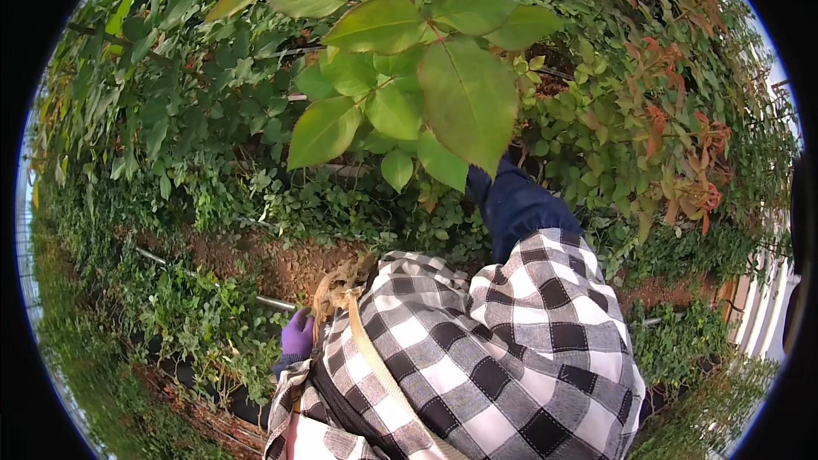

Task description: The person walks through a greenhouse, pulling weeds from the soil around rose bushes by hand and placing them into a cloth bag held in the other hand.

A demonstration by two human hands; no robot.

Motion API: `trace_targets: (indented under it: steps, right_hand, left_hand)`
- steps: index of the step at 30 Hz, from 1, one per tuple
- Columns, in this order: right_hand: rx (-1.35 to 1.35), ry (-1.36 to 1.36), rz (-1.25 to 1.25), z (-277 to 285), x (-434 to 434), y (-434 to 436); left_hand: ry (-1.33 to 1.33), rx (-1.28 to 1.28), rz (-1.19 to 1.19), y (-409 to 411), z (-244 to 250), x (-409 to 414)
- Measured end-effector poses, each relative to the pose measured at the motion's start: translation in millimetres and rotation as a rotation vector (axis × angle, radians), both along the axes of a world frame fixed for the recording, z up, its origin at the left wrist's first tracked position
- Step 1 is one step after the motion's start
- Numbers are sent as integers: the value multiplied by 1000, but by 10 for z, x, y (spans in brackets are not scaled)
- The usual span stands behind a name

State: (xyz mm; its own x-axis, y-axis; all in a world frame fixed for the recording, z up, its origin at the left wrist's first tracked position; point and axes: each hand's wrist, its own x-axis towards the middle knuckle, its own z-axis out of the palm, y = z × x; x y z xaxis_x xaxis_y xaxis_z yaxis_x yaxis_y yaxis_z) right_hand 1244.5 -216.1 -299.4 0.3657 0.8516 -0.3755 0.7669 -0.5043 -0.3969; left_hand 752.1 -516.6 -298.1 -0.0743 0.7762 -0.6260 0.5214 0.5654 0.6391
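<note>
My left hand (297,333), in a purple glove, is low at the left beside my body, close to a bundle of tan, fibrous material (335,287) at my waist; its fingers are partly hidden, so its hold is unclear. My right arm, in a dark blue sleeve cover (527,204) over a black-and-white checked shirt (498,358), reaches forward into the plants. Its hand is hidden behind large green leaves (470,99) of a stem close to the camera. A cream strap (377,358) crosses the shirt.
Dense leafy bushes (192,89) stand ahead and to both sides, with reddish young shoots (709,195) at the right. A strip of brown soil (281,262) runs between rows. A thin metal pipe (276,303) lies low near my left hand. White corrugated material (763,306) stands at the right edge.
</note>
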Motion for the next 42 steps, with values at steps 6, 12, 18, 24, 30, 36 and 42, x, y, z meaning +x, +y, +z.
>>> trace_targets:
  steps: [6, 12, 18, 24, 30, 36, 42]
  right_hand:
    - [-141, -394, 755, 176, 197, 3]
    - [-14, -266, 350, 394, 461, 11]
    - [358, 186, -39, 286, 626, 114]
    - [323, 405, -92, 72, 482, 386]
    - [254, 455, -66, -104, 350, 544]
    - [203, 457, -46, -425, 202, 650]
    - [413, 556, -167, -1178, 1162, 668]
  left_hand:
    - [119, 28, -213, 181, 37, -111]
    - [11, 5, -115, 120, -107, -307]
    - [-84, -44, -121, 187, -19, -311]
    - [-144, -78, -14, 43, -60, -375]
    - [-111, -99, 29, -63, 153, -196]
    - [40, -13, -82, -204, 275, -186]
    - [11, 3, -115, 115, 194, -9]
